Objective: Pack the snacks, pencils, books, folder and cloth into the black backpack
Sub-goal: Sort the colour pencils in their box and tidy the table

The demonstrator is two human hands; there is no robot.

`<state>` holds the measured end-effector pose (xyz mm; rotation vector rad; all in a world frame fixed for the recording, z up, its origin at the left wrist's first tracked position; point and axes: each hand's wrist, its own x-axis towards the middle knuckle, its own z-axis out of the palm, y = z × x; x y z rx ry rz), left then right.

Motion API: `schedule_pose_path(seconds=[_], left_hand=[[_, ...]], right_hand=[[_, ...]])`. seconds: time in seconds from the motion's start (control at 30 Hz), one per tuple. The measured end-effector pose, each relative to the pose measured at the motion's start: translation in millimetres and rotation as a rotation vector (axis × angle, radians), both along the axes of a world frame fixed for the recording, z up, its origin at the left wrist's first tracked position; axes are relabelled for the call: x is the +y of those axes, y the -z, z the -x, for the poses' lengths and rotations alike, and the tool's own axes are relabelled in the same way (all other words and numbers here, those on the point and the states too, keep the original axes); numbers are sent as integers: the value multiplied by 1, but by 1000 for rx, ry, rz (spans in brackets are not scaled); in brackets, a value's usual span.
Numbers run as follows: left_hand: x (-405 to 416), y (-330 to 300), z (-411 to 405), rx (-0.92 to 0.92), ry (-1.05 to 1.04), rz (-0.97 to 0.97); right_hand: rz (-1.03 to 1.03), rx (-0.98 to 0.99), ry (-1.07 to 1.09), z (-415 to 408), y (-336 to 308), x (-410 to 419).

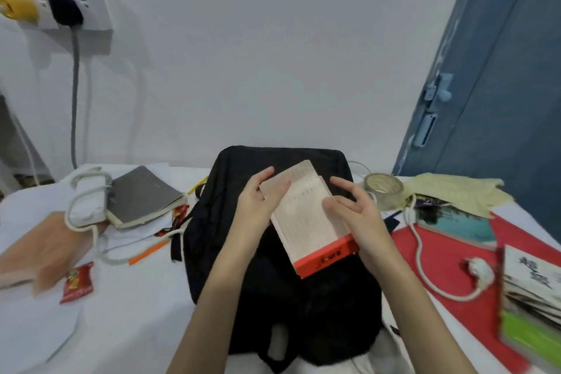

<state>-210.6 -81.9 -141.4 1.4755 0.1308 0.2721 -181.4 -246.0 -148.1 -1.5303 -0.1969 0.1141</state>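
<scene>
At frame centre, left hand (256, 206) pinches the book's (315, 222) top corner; right hand (355, 218), fingers spread, steadies it above the backpack (243, 267).

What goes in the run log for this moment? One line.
left hand: grips book top | right hand: fingers on book | book: above black backpack, unpacked

A black fabric backpack (273, 252) lies centre on the white table (121, 328). Left of it lie a grey notebook (142, 194) and a red snack packet (76, 282). Right of it lies a red flat folder (446, 267), with a tape roll (383, 190) behind.
</scene>
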Motion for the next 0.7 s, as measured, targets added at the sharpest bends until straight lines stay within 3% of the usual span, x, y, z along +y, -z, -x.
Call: schedule_pose_path(seconds=[0.13,0.23,0.4,0.53,0.6,0.63,0.7], left_hand=[[-55,23,31,39,220,123],[-85,36,38,48,321,68],[-119,51,42,12,185,-26],[-138,55,47,-1,197,-85],[-141,53,52,1,188,-242],[-141,54,52,5,152,-419],[-136,58,47,-11,20,-955]], right_hand=[[-103,85,131,17,14,-51],[-143,121,179,28,23,-76],[-177,151,97,43,38,-105],[-145,152,52,54,51,-131],[-121,154,129,55,59,-145],[-61,135,195,54,64,-152],[134,85,332,48,75,-167]])
